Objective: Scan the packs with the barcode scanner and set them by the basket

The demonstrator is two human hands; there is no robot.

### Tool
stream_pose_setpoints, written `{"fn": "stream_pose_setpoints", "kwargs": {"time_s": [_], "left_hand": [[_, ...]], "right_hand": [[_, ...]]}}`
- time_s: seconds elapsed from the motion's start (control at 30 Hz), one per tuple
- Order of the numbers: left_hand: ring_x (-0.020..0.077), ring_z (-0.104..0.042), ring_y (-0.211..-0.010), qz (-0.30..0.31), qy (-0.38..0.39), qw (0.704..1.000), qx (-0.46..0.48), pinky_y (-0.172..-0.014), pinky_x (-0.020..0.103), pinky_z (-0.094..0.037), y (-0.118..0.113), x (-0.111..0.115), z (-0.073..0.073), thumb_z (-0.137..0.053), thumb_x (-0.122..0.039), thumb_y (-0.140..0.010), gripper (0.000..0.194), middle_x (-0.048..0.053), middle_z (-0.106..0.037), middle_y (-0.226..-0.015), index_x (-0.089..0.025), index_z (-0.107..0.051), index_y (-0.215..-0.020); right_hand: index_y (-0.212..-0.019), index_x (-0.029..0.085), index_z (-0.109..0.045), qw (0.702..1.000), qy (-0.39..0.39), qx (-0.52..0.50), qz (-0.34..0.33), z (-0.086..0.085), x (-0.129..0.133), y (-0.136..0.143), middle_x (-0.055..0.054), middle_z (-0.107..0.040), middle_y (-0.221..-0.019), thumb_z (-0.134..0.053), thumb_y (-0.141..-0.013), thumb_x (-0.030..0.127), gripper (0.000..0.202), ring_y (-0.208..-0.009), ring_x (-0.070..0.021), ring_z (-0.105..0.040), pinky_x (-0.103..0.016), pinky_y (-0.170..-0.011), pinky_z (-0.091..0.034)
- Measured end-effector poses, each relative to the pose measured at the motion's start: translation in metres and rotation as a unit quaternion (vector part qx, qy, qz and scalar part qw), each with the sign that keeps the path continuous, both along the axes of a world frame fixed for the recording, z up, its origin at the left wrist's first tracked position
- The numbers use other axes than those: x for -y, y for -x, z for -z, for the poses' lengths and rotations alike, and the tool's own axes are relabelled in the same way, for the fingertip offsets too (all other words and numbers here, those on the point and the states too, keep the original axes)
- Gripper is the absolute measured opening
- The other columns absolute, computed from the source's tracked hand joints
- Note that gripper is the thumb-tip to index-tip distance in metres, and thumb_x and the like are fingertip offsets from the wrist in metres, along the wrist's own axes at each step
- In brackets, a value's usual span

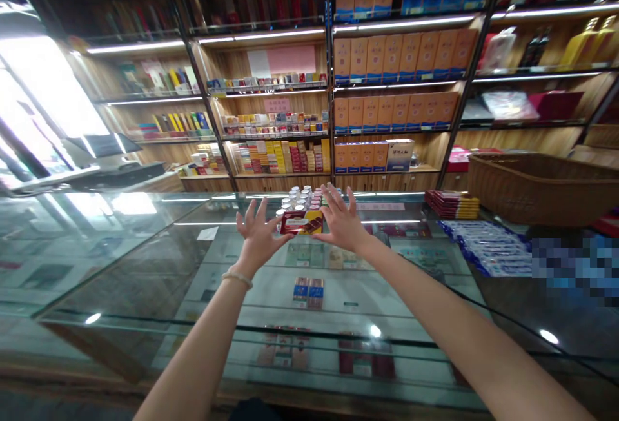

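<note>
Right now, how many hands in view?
2: left hand at left end of red-and-yellow packet, right hand at its right end. Pixelated patch at right could hide more.

Pretty shiny glass display counter (pixel 159 279), tbh. White-lidded containers (pixel 300 207) bunched near the far edge, then off right, stacked red-and-yellow packs (pixel 452 205) with blue-and-white packets (pixel 488 247) just beside them.

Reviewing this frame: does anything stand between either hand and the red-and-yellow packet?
Nothing visible does. The left hand and right hand hold the red-and-yellow packet by its opposite ends, with no object between. The white-topped containers are beyond it, not between it and the hands.
</note>
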State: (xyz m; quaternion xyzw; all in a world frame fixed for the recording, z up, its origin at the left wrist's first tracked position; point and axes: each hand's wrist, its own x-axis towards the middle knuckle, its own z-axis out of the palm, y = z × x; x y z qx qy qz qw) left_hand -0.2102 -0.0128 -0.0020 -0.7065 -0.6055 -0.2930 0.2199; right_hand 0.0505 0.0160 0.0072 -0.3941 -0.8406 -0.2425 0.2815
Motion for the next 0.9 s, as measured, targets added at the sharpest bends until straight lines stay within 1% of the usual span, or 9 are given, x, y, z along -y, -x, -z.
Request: {"fn": "stream_pose_setpoints", "kwargs": {"time_s": [0.07, 0.13, 0.2, 0.3, 0.33, 0.47, 0.6, 0.77, 0.9], "left_hand": [[0.0428, -0.017, -0.161, 0.005, -0.023, 1.000, 0.014, -0.127, 0.068, -0.004, -0.014, -0.003, -0.012, -0.078, -0.061, -0.080, 0.048, 0.012, -0.030, -0.173, -0.029, -0.080, -0.117], [0.0422, -0.016, -0.161, 0.010, -0.045, 0.999, 0.022, -0.127, 0.067, -0.003, -0.032, -0.005, -0.021, -0.078, -0.060, -0.081, 0.051, 0.014, -0.029, -0.173, -0.027, -0.078, -0.121], [0.0419, -0.016, -0.161, 0.008, -0.066, 0.997, 0.040, -0.127, 0.067, -0.004, -0.053, -0.007, -0.028, -0.077, -0.060, -0.082, 0.053, 0.013, -0.027, -0.174, -0.029, -0.075, -0.124], [0.0427, -0.015, -0.161, 0.012, -0.080, 0.995, 0.062, -0.127, 0.067, -0.007, -0.086, -0.011, -0.032, -0.078, -0.062, -0.081, 0.059, 0.012, -0.027, -0.174, -0.027, -0.072, -0.129], [0.0428, -0.015, -0.161, 0.015, -0.083, 0.994, 0.067, -0.127, 0.066, -0.008, -0.098, -0.012, -0.032, -0.079, -0.061, -0.080, 0.060, 0.014, -0.027, -0.174, -0.026, -0.072, -0.129], [0.0428, -0.016, -0.161, 0.035, -0.080, 0.992, 0.088, -0.127, 0.067, -0.009, -0.138, -0.020, -0.027, -0.081, -0.056, -0.079, 0.059, 0.015, -0.023, -0.175, -0.025, -0.069, -0.129], [0.0428, -0.017, -0.161, 0.061, -0.054, 0.992, 0.095, -0.127, 0.068, -0.009, -0.170, -0.026, -0.019, -0.081, -0.050, -0.081, 0.056, 0.019, -0.025, -0.173, -0.022, -0.068, -0.128], [0.0413, -0.014, -0.162, 0.074, -0.033, 0.992, 0.096, -0.128, 0.066, -0.008, -0.204, -0.033, -0.017, -0.080, -0.047, -0.082, 0.058, 0.020, -0.022, -0.174, -0.021, -0.067, -0.132], [0.0408, -0.013, -0.162, 0.087, -0.038, 0.991, 0.094, -0.128, 0.066, -0.009, -0.223, -0.042, -0.015, -0.077, -0.049, -0.085, 0.053, 0.020, -0.022, -0.174, -0.021, -0.068, -0.129]], "right_hand": [[-0.131, 0.010, -0.065, 1.000, -0.020, -0.013, 0.012, -0.012, 0.002, -0.013, -0.021, -0.016, -0.175, -0.059, -0.093, 0.068, 0.069, -0.163, -0.0358, -0.010, -0.063, -0.128, 0.009], [-0.133, 0.012, -0.063, 0.999, -0.034, -0.031, 0.027, -0.020, 0.004, -0.028, -0.021, -0.016, -0.175, -0.057, -0.094, 0.068, 0.068, -0.163, -0.0357, -0.010, -0.063, -0.128, 0.009], [-0.135, 0.014, -0.061, 0.997, -0.047, -0.050, 0.043, -0.024, 0.005, -0.045, -0.021, -0.018, -0.175, -0.054, -0.096, 0.066, 0.065, -0.163, -0.0351, -0.011, -0.063, -0.128, 0.007], [-0.137, 0.016, -0.059, 0.993, -0.060, -0.077, 0.069, -0.025, 0.006, -0.072, -0.020, -0.022, -0.174, -0.055, -0.097, 0.064, 0.062, -0.163, -0.0345, -0.013, -0.063, -0.128, 0.003], [-0.137, 0.017, -0.059, 0.992, -0.062, -0.083, 0.078, -0.024, 0.007, -0.081, -0.020, -0.022, -0.174, -0.057, -0.096, 0.064, 0.062, -0.163, -0.0345, -0.013, -0.063, -0.128, 0.002], [-0.139, 0.019, -0.058, 0.988, -0.064, -0.091, 0.107, -0.019, 0.010, -0.116, -0.019, -0.022, -0.174, -0.062, -0.094, 0.061, 0.061, -0.163, -0.0349, -0.014, -0.064, -0.127, 0.000], [-0.137, 0.020, -0.060, 0.986, -0.068, -0.092, 0.124, -0.014, 0.012, -0.147, -0.020, -0.023, -0.174, -0.067, -0.093, 0.057, 0.059, -0.162, -0.0368, -0.014, -0.066, -0.126, -0.003], [-0.137, 0.020, -0.060, 0.984, -0.082, -0.084, 0.131, -0.015, 0.013, -0.181, -0.020, -0.024, -0.173, -0.070, -0.091, 0.054, 0.058, -0.161, -0.0388, -0.017, -0.066, -0.125, -0.004], [-0.137, 0.022, -0.060, 0.983, -0.097, -0.075, 0.137, -0.015, 0.013, -0.202, -0.019, -0.025, -0.174, -0.068, -0.091, 0.055, 0.057, -0.161, -0.0383, -0.018, -0.065, -0.126, -0.002]]}}
